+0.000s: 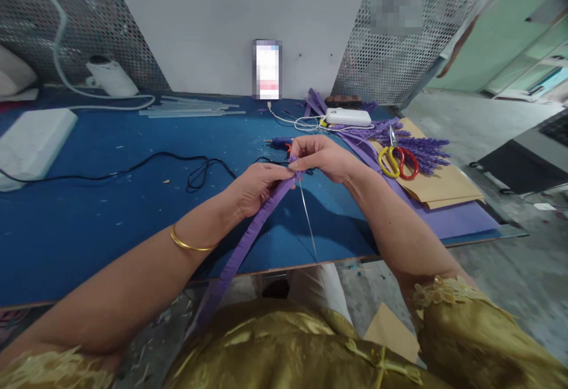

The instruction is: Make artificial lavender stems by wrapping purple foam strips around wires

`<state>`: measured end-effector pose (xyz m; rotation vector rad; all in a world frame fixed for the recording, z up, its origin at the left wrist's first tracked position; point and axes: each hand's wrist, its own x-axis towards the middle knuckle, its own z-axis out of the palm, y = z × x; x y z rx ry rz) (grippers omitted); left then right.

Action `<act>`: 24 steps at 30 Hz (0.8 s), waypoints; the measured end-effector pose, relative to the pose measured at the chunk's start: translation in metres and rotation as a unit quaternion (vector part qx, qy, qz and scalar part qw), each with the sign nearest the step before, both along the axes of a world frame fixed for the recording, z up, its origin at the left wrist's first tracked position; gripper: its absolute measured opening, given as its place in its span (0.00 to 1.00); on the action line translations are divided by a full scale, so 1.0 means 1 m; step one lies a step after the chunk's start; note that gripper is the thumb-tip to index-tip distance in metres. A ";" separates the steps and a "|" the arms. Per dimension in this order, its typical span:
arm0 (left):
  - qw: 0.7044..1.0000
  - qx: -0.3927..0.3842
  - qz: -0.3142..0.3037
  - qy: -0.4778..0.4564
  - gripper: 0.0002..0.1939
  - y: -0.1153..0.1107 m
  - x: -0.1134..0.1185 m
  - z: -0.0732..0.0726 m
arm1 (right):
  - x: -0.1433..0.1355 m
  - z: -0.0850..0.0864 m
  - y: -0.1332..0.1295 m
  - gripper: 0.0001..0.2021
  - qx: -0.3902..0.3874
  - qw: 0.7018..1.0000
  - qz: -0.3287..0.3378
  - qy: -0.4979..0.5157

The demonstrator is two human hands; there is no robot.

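Over the front part of the blue table, my left hand [261, 187] pinches the upper end of a long purple paper strip [252, 232], which hangs down past the table edge toward my lap. My right hand [320, 155] is closed at the same spot, its thumb and finger pressed on the small purple bunch [296, 167] where the strip meets a thin wire stem [307, 214]. From there the bare stem slants downward. Just behind my fingertips lies a blue glue gun [280, 142], partly covered by my right hand.
Red and yellow-handled scissors [402, 163] rest with purple flower sprigs [426, 149] on brown paper [439, 187] at right. A white power bank [348, 117], phone [267, 70] and glue sticks [190, 108] are at the back. A black cord [133, 170] crosses the left.
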<state>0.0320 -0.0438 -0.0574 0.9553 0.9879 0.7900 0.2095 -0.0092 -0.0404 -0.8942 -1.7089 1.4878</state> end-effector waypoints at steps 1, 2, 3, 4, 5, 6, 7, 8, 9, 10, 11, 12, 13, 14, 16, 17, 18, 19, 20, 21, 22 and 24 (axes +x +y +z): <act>1.000 -0.003 0.001 -0.005 0.07 0.000 0.000 0.001 | -0.001 0.000 0.000 0.10 0.000 1.000 -0.004 0.002; 1.000 -0.003 0.002 -0.011 0.07 0.000 0.000 0.001 | -0.001 0.000 0.000 0.10 0.000 1.000 -0.007 0.004; 1.000 -0.001 0.003 -0.016 0.07 -0.001 0.000 0.002 | -0.002 0.001 -0.001 0.10 -0.002 1.000 -0.008 0.006; 1.000 0.004 0.003 -0.018 0.08 -0.001 0.000 0.002 | -0.003 0.001 -0.001 0.10 -0.002 1.000 -0.009 0.006; 1.000 0.011 0.003 -0.017 0.08 -0.002 0.000 0.003 | -0.003 0.001 -0.001 0.10 -0.002 1.000 -0.012 0.005; 1.000 0.018 0.005 -0.012 0.09 -0.002 0.000 0.003 | -0.004 0.002 -0.001 0.10 0.000 1.000 -0.017 0.003; 1.000 0.023 0.008 -0.005 0.10 -0.003 0.000 0.003 | -0.005 0.002 -0.002 0.10 0.003 1.000 -0.022 0.001; 1.000 0.027 0.012 0.003 0.10 -0.003 0.000 0.003 | -0.006 0.002 -0.002 0.10 0.006 1.000 -0.027 -0.002; 0.999 0.029 0.017 0.010 0.11 -0.003 0.000 0.003 | -0.007 0.002 -0.002 0.11 0.008 0.999 -0.031 -0.005; 0.999 0.029 0.022 0.016 0.12 -0.004 0.000 0.002 | -0.007 0.002 -0.003 0.11 0.010 0.999 -0.034 -0.006; 0.999 0.029 0.027 0.020 0.12 -0.004 0.000 0.002 | -0.008 0.002 -0.003 0.11 0.012 0.999 -0.036 -0.006; 0.999 0.027 0.031 0.022 0.12 -0.004 0.000 0.002 | -0.009 0.002 -0.003 0.11 0.014 0.999 -0.037 -0.006; 0.999 0.024 0.033 0.023 0.12 -0.004 0.000 0.001 | -0.010 0.001 -0.004 0.11 0.015 0.999 -0.038 -0.006; 0.999 0.019 0.035 0.023 0.12 -0.004 0.000 0.001 | -0.010 0.001 -0.004 0.11 0.015 0.999 -0.039 -0.005; 0.999 0.010 0.036 0.022 0.12 -0.004 0.001 -0.001 | -0.010 0.000 -0.004 0.11 0.008 0.999 -0.036 -0.003; 0.999 0.007 0.035 0.022 0.11 -0.004 0.001 -0.001 | -0.010 -0.001 -0.003 0.11 0.003 0.999 -0.033 -0.002; 0.999 0.004 0.035 0.022 0.11 -0.004 0.000 -0.001 | -0.010 -0.001 -0.003 0.11 -0.002 1.000 -0.029 0.000; 0.999 0.002 0.035 0.021 0.10 -0.003 0.000 -0.001 | -0.009 -0.002 -0.002 0.11 -0.005 1.000 -0.025 0.004; 0.999 0.000 0.037 0.015 0.09 -0.003 0.000 -0.001 | -0.009 -0.002 -0.002 0.10 -0.007 1.000 -0.020 0.010; 0.999 -0.004 0.042 0.005 0.09 -0.002 -0.001 0.000 | -0.008 -0.002 -0.001 0.09 -0.009 1.000 -0.014 0.019; 0.999 -0.011 0.047 -0.007 0.09 -0.002 -0.002 0.001 | -0.007 -0.002 0.000 0.09 -0.015 0.999 -0.005 0.029; 0.997 -0.032 0.056 -0.036 0.09 -0.001 -0.003 0.004 | -0.005 -0.002 0.001 0.12 -0.035 0.998 0.016 0.056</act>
